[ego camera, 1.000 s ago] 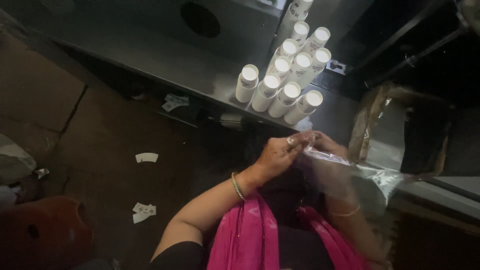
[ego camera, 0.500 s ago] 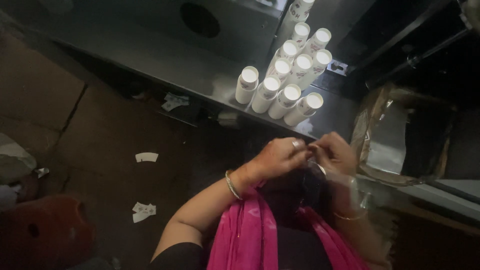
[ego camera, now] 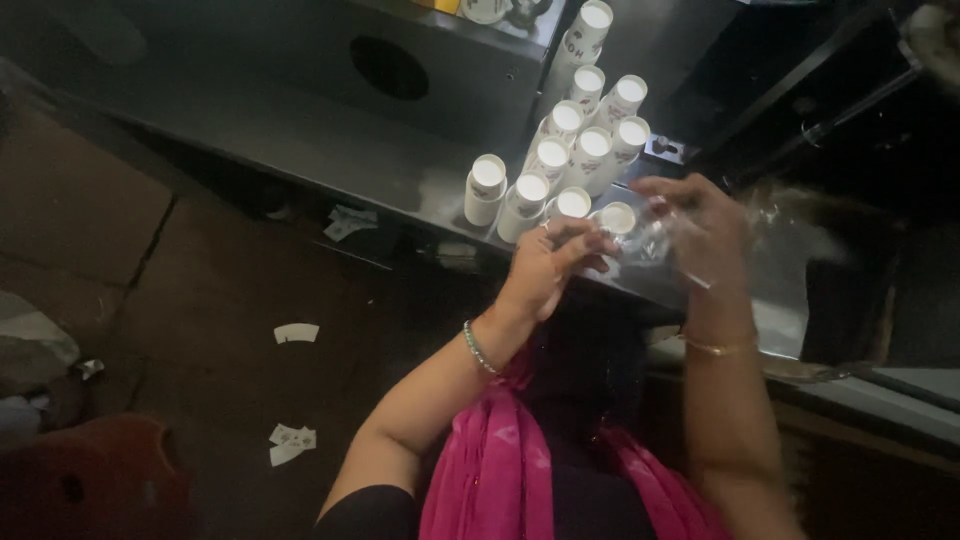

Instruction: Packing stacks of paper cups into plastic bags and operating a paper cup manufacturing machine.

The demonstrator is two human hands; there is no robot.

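Note:
My left hand (ego camera: pixel 552 262) is raised in front of me, fingers curled and pinching the edge of a clear plastic bag (ego camera: pixel 668 238). My right hand (ego camera: pixel 700 228) grips the same crinkled bag from the other side, blurred with motion. Both hands hover just in front of several white paper cups (ego camera: pixel 560 165) standing upside down in rows on a dark metal counter (ego camera: pixel 330 150). A beaded bracelet sits on my left wrist, a thin gold bangle on my right. A pink scarf (ego camera: pixel 500 470) hangs below.
The counter holds a dark box with a round hole (ego camera: pixel 388 68) behind the cups. A shiny clear wrapper (ego camera: pixel 800 225) lies at the right. Paper scraps (ego camera: pixel 296 332) lie on the brown floor, and an orange-red object (ego camera: pixel 80 480) sits at the lower left.
Both hands have risen toward the cups with the clear bag. The right hand swung up and out, stretching the plastic; the view has shifted slightly.

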